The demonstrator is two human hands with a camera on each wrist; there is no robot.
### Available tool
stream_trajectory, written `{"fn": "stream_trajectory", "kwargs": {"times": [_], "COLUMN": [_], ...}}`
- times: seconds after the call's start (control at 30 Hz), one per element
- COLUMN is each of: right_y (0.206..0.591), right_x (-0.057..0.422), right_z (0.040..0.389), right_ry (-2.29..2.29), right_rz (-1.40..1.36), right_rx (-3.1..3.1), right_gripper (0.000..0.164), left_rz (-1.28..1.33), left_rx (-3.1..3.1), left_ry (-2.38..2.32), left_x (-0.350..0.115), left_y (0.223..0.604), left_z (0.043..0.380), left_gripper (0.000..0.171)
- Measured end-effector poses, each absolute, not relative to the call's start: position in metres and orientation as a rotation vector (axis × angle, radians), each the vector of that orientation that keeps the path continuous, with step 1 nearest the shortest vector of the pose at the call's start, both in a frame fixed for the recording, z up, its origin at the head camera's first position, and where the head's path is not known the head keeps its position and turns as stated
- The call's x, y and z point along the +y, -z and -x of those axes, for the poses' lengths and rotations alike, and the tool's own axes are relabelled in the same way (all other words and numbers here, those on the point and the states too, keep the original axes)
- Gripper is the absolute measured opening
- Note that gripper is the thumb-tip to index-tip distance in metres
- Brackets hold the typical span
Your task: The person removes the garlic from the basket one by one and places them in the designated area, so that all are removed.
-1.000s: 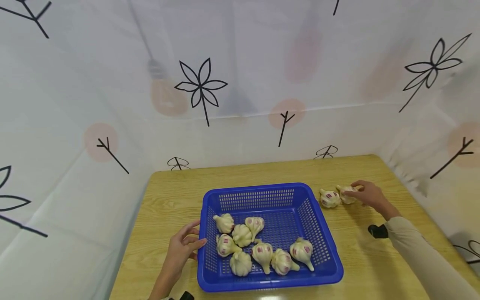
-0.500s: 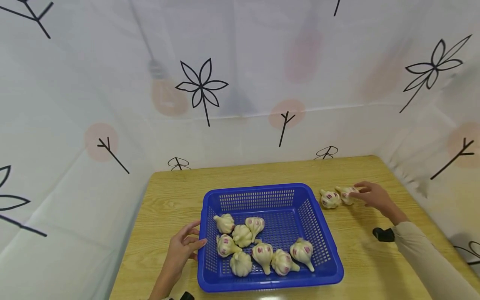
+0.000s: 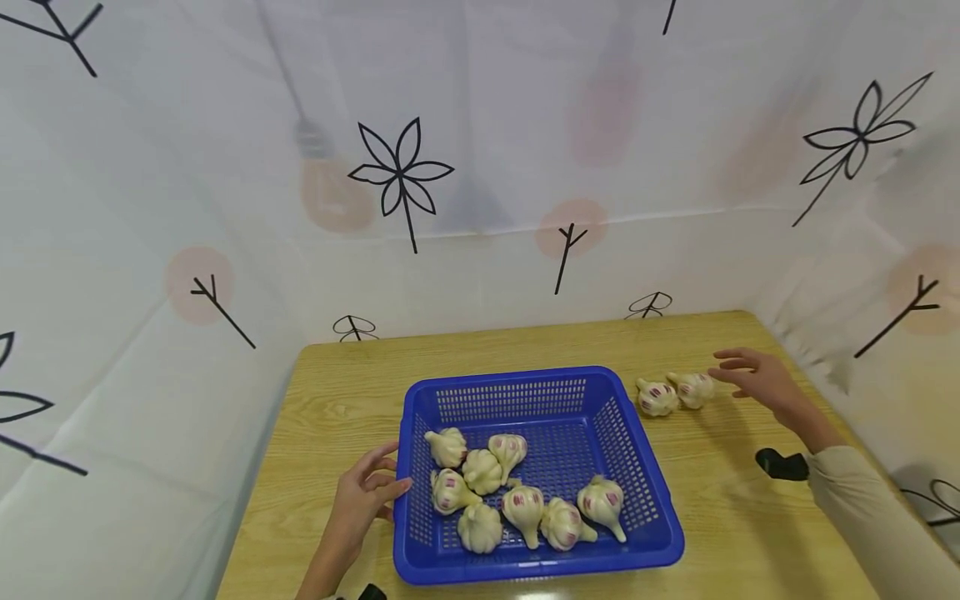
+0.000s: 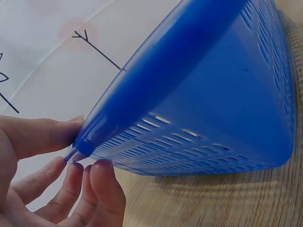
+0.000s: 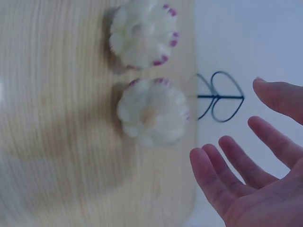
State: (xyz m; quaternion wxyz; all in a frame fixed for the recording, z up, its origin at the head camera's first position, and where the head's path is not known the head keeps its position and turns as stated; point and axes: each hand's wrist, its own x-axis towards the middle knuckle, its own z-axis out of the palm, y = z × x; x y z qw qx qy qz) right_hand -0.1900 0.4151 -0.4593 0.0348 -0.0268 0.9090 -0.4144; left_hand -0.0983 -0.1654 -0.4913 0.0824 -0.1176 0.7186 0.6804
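A blue plastic basket (image 3: 540, 575) with slotted walls sits on the table. Several garlic bulbs (image 3: 481, 527) lie inside it, mostly toward its left and front. My left hand (image 3: 358, 498) pinches the basket's left rim, thumb on the outer edge and fingers curled beneath, as the left wrist view shows. Two more garlic bulbs lie side by side on the table right of the basket: a left bulb (image 3: 657, 398) and a right bulb (image 3: 693, 389). Just beyond the right bulb, my right hand (image 3: 765, 385) hovers with fingers spread and holds nothing.
The wooden table (image 3: 360, 383) has its back edge against a white patterned cloth (image 3: 495, 275), which also hangs along both sides. A dark wrist camera (image 3: 782, 464) sticks out from the right sleeve (image 3: 862, 508).
My right hand has let go of the right garlic bulb and drawn back to the right, its fingers opening. The left hand and the basket have stayed in place.
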Motion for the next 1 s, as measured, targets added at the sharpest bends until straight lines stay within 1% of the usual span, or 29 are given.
{"fn": "stream_trajectory", "kwargs": {"times": [0.13, 0.3, 0.63, 1.0], "right_y": [0.447, 0.437, 0.419, 0.422], "right_x": [0.402, 0.381, 0.326, 0.276], "right_z": [0.189, 0.189, 0.182, 0.182], "right_ry": [1.292, 1.369, 1.497, 1.579], "right_rz": [0.132, 0.223, 0.362, 0.518], "right_rx": [2.792, 2.766, 2.61, 2.412], "right_gripper": [0.057, 0.051, 0.046, 0.043], "left_rz": [0.354, 0.341, 0.325, 0.321], "left_rx": [2.133, 2.111, 2.093, 2.082], "left_ry": [-2.048, -2.071, -2.093, -2.101], "left_x": [-0.166, -0.166, -0.167, -0.166], "left_y": [0.492, 0.492, 0.493, 0.491], "left_z": [0.098, 0.096, 0.095, 0.096], "left_gripper": [0.056, 0.055, 0.055, 0.054]}}
